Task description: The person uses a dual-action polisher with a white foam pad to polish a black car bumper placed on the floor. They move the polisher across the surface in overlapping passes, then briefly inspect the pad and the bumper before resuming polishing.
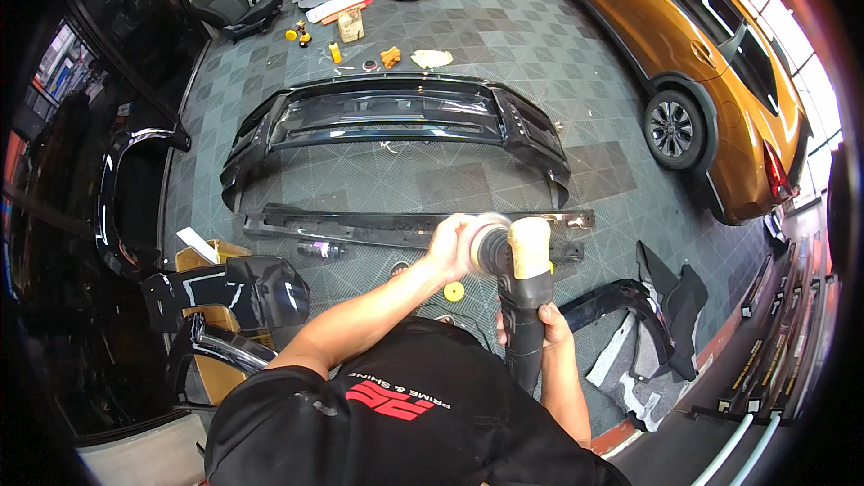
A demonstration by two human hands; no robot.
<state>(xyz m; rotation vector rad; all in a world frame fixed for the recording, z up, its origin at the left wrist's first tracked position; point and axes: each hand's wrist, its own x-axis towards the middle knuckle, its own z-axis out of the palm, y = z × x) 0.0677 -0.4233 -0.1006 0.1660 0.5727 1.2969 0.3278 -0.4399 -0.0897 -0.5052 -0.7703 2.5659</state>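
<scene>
In front of my chest I hold a black power polisher [525, 301] with a cream-coloured cover [529, 247] over its head. My right hand [556, 324] is wrapped round its body, the thumb on the near side and some fingers hidden behind it. At the polisher's round end, my left hand [445, 247] grips the pale polishing pad [486, 219] by its edge, and the pad's face is turned away from view. Beyond my hands, long black trim panels [360, 229] lie on the floor. A small yellow disc [454, 292] lies below my left wrist.
A black car bumper [387, 108] stands ahead on the tiled floor [504, 45]. At left, glossy panels [270, 283] rest on cardboard [216, 369]. Right lie a black arch trim [612, 297] and grey liners [630, 360]. An orange car [702, 45] stands far right.
</scene>
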